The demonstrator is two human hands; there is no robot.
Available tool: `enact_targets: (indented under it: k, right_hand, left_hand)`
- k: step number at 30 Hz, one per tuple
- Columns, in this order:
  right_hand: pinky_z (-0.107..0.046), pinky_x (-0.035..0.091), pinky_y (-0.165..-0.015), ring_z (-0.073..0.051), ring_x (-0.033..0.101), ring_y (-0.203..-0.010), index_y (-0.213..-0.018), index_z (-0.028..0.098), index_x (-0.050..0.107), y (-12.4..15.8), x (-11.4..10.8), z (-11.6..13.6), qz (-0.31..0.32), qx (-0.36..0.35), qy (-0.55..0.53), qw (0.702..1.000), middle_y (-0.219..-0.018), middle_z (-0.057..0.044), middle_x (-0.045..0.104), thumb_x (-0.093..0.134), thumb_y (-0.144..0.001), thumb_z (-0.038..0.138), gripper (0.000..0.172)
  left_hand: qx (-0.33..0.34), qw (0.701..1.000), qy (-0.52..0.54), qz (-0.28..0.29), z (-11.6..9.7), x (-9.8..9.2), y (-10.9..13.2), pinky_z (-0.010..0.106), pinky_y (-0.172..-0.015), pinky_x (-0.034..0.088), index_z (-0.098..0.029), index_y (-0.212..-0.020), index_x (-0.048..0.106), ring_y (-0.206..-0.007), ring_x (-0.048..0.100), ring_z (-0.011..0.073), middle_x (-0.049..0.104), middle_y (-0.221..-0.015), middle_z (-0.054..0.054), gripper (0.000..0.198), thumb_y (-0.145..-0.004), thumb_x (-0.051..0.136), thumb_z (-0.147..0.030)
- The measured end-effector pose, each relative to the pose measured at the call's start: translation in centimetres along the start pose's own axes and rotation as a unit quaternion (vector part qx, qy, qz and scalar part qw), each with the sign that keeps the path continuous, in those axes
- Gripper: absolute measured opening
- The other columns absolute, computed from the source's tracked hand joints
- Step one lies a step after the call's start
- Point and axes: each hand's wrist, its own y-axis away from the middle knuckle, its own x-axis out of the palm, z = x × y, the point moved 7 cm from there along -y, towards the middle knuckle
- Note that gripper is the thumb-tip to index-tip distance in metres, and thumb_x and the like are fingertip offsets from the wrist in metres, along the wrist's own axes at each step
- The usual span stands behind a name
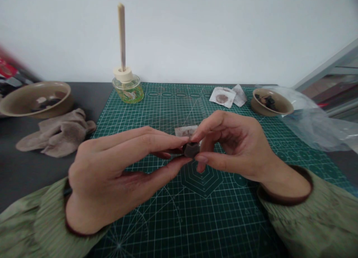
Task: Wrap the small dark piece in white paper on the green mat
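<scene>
A small dark grey-black piece (191, 150) with a flat, angular face is held above the cutting mat between both hands. My left hand (125, 168) pinches it from the left, thumb below and fingers above. From the right, my right hand (232, 146) grips it between thumb and fingertips. Its back side is hidden by the fingers, and its exact kind does not show. Just behind the fingertips, a white paper packet (183, 130) with brownish marks lies on the mat, partly covered by the right hand.
A green cutting mat (167, 108) covers the table. At the back stands a reed diffuser (128, 88). Bowls with dark pieces sit left (60, 105) and right (275, 110). A brown cloth (65, 134), stained white packets (223, 97) and a clear plastic bag (316, 125) lie around.
</scene>
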Motion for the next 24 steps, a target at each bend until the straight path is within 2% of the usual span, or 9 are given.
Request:
enact_targets:
  k: [6,13,20,24]
  right_hand:
    - [-0.015,0.064,-0.055,-0.013,0.088,-0.068,-0.108,0.022,0.084,0.09,0.0,0.03,-0.002,0.0,0.006,1.0,-0.096,0.004,0.088,0.098,-0.084,-0.001,0.036]
    - [-0.014,0.065,-0.057,-0.012,0.088,-0.068,-0.106,0.021,0.084,-0.01,0.03,-0.13,-0.003,0.005,0.003,1.0,-0.098,0.004,0.089,0.097,-0.082,-0.002,0.036]
    - [-0.014,0.067,-0.06,-0.013,0.088,-0.068,-0.108,0.022,0.086,0.09,0.03,-0.13,0.004,0.009,-0.005,1.0,-0.097,0.003,0.09,0.1,-0.081,-0.001,0.039]
    - [-0.015,0.066,-0.058,-0.013,0.088,-0.068,-0.107,0.022,0.085,0.13,-0.04,-0.08,0.001,0.01,0.006,1.0,-0.098,0.003,0.09,0.098,-0.083,-0.002,0.036]
  left_hand:
    - [-0.004,1.0,0.011,-0.008,0.08,0.06,0.0,0.033,-0.067,0.079,-0.037,-0.12,0.088,-0.07,0.086,0.0184,0.093,-0.105,-0.007,0.02,-0.104,0.088,-0.027]
    - [-0.007,1.0,0.013,-0.005,0.02,0.09,-0.06,0.03,-0.07,0.078,-0.03,-0.118,0.088,-0.074,0.087,0.0169,0.092,-0.104,-0.004,0.015,-0.104,0.088,-0.024]
    - [-0.012,1.0,0.024,-0.008,0.05,0.11,-0.07,0.029,-0.068,0.077,-0.032,-0.118,0.088,-0.077,0.088,0.0173,0.093,-0.105,-0.006,0.019,-0.101,0.092,-0.024]
    - [-0.035,0.999,-0.002,0.008,-0.06,0.22,-0.16,0.032,-0.066,0.078,-0.035,-0.117,0.088,-0.078,0.088,0.0191,0.093,-0.106,-0.006,0.016,-0.103,0.091,-0.028]
